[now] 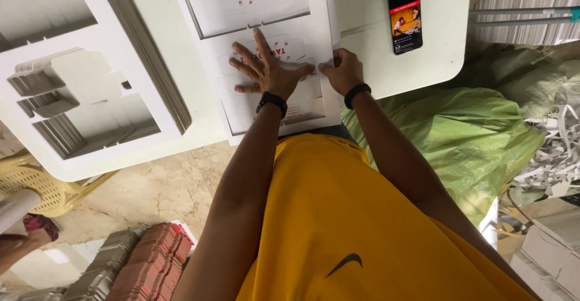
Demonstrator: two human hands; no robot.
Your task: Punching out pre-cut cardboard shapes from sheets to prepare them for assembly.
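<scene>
A cluttered work corner with a pale stone floor holds a white table (386, 65) with rounded corners, seen from above. Nearest the viewer, at the table's near edge, lies a stack of white die-cut cardboard sheets with red print (266, 105), its lower end jutting slightly over that edge. The left hand (266, 65), fingers spread wide, presses flat on the top sheet over a pre-cut box outline. Just beside it, the right hand (343, 70) curls its fingers together and pinches the sheet's right edge. Both wrists wear black bands. Right of the table, below its near right corner, sags a green plastic bag (471, 138). Farther off, toward the table's far right edge, rests a black smartphone (405, 14) with a lit screen. On the table's left side sits a thick stack of punched-out white cardboard frames (90, 83).
</scene>
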